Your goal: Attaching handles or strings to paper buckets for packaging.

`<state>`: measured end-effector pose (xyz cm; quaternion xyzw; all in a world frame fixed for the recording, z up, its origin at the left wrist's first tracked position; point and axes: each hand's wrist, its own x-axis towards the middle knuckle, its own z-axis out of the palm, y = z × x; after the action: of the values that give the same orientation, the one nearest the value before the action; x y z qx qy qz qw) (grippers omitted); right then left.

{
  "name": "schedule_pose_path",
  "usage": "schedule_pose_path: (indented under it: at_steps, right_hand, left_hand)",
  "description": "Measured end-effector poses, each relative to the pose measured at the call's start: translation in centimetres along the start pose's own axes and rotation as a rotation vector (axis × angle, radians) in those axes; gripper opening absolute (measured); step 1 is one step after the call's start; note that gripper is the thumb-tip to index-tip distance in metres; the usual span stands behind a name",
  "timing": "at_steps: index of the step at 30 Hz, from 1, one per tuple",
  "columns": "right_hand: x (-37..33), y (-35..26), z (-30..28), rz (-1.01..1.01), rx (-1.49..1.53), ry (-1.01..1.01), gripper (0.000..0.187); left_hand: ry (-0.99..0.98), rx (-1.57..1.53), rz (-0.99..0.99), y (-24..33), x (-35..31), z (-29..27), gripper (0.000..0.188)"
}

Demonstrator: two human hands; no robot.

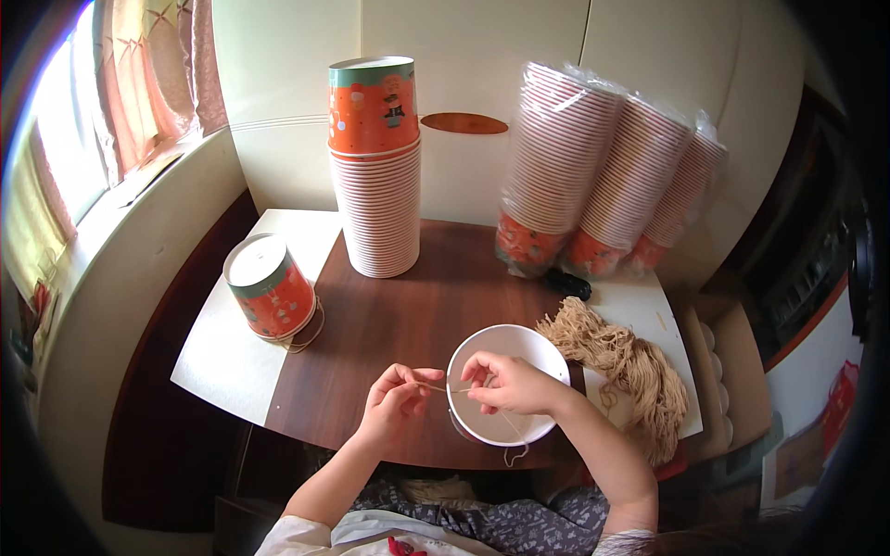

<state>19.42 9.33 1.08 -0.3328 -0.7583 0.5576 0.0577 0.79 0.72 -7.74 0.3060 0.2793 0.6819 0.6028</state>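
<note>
A paper bucket (528, 343) stands near the table's front edge, its white inside facing up toward me. At its left rim my left hand (399, 400) pinches a thin beige cord (449, 389) between thumb and fingers. My right hand (512, 382) reaches over the mouth of the bucket and pinches the same cord a short way to the right. The short stretch between both hands crosses the rim. A loose tail of cord hangs over the bucket's near side. Whether the cord passes through the bucket wall is too small to tell.
An upside-down orange-and-green bucket (272, 295) with cord at its rim stands left. Behind rises a tall stack of buckets (378, 204). Plastic-wrapped stacks (565, 157) stand back right, near a small black object (567, 284). A bundle of beige cords (640, 371) lies right.
</note>
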Motion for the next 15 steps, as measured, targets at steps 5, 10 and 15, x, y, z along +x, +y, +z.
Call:
schedule_pose_path:
  at_steps: [5, 10, 15]
  right_hand:
    - [-0.2, -0.3, -0.3, -0.008, -0.088, 0.006, 0.021]
    - [0.1, 0.6, -0.2, -0.204, 0.046, 0.036, 0.017]
    - [0.5, -0.3, 0.2, -0.179, 0.295, -0.005, 0.013]
  left_hand:
    - [-0.011, -0.038, -0.045, 0.9, 0.8, 1.5, 0.005]
    - [-0.082, 0.215, 0.013, 0.4, 1.9, 1.4, 0.002]
    - [-0.182, 0.514, -0.027, 0.7, 2.4, 2.0, 0.012]
